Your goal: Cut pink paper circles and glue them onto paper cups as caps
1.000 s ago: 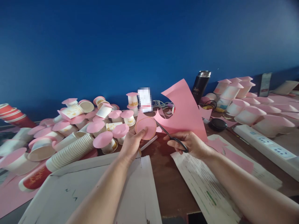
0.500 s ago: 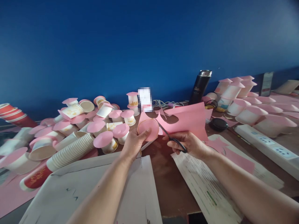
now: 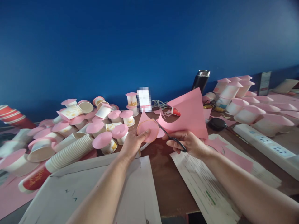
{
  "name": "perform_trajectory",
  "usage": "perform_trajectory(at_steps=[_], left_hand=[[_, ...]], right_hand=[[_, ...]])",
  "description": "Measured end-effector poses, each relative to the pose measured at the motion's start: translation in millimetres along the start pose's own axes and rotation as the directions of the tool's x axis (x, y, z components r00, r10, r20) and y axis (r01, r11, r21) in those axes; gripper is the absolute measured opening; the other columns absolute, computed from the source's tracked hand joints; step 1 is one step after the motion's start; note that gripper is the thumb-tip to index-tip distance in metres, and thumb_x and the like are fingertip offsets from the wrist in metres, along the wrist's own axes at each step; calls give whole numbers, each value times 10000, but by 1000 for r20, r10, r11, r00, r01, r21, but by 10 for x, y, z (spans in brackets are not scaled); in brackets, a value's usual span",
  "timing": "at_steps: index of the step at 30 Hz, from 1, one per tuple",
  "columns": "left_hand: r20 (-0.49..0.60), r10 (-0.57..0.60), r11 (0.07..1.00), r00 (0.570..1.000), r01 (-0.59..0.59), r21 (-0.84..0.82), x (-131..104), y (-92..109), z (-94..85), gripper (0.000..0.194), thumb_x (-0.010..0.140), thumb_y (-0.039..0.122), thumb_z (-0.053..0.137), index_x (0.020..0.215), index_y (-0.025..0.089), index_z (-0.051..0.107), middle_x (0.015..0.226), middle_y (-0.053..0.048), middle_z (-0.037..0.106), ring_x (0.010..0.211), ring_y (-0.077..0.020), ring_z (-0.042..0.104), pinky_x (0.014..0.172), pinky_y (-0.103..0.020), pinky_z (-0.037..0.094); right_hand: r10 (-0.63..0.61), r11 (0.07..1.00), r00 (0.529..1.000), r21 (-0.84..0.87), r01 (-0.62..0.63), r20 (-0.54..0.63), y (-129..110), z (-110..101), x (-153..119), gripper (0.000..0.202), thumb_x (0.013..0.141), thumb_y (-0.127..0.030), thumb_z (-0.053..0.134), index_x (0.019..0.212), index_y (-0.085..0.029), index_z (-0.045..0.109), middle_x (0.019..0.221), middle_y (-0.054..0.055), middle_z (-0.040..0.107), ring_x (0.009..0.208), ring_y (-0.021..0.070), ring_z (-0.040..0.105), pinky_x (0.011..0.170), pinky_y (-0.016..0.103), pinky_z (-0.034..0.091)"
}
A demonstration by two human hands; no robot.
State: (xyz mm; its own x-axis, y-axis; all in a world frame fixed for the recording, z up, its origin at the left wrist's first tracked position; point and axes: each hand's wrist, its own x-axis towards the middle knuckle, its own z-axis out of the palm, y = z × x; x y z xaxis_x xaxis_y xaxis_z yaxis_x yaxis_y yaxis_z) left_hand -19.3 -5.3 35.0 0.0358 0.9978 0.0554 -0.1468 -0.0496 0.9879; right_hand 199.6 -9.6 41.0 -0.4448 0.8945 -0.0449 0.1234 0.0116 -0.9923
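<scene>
My left hand (image 3: 134,143) pinches a sheet of pink paper (image 3: 189,115), with the thumb lying on its round part. That part has a thin yellowish outline. Black-handled scissors (image 3: 175,141) are in my right hand (image 3: 190,143), their blades at the paper's edge just right of the outlined circle. The rest of the sheet rises behind my right hand, with curved bites cut from its edge. Beyond a gap in it shows a small red and white cup (image 3: 176,112). My left fingers under the paper are hidden.
Paper cups with pink discs (image 3: 102,140) crowd the left, beside a stack of nested cups (image 3: 70,152). More capped cups (image 3: 254,115) stand right, near a power strip (image 3: 266,146), a black round lid (image 3: 217,123) and a dark flask (image 3: 201,80). Printed sheets (image 3: 201,183) lie in front.
The large part of the pink sheet has swung upward, partly covering the flask and uncovering the red and white cup. The scissor blades have shifted slightly left by the circle's edge.
</scene>
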Motion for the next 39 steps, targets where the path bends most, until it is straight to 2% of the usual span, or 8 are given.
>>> perform_trajectory(at_steps=[4,11,24,30,39], left_hand=[[-36,-12,1000,999,12,-21,-5,2,2,411,641,403,780,929,119,708,839,-90,730,871,-260,662,796,-351,494],[52,-21,997,998,25,-73,-6,1,-14,402,694,387,749,993,121,703,923,-92,727,856,-228,662,820,-337,482],[80,-1,998,997,5,-56,-5,17,-35,398,757,403,701,1036,119,695,989,-105,715,912,-229,651,863,-337,469],[44,16,997,999,-13,-73,3,3,-44,417,745,403,712,1041,110,694,964,-109,718,918,-245,655,866,-359,475],[44,22,994,999,-17,-112,10,-14,-67,342,761,359,703,997,112,706,1039,-105,711,1031,-251,633,980,-366,431]], right_hand=[[6,1000,1000,-9,-6,-9,0,-3,-4,471,713,-461,748,1035,-117,725,513,-37,493,468,78,431,466,230,386],[12,1000,1000,-14,-13,-24,-28,15,-19,486,697,-479,753,1024,-119,729,506,-40,480,462,76,423,461,232,382],[-12,1000,1000,-8,12,-17,-40,13,-27,465,722,-459,742,1037,-117,719,508,-48,464,464,70,410,453,222,363],[-22,1000,1000,-15,22,-7,-32,13,-22,457,733,-447,737,1042,-111,714,504,-51,450,462,66,401,452,218,362],[-37,999,999,-3,37,-1,25,-7,-16,415,749,-422,730,1037,-123,715,501,-61,413,461,64,393,451,218,347]])
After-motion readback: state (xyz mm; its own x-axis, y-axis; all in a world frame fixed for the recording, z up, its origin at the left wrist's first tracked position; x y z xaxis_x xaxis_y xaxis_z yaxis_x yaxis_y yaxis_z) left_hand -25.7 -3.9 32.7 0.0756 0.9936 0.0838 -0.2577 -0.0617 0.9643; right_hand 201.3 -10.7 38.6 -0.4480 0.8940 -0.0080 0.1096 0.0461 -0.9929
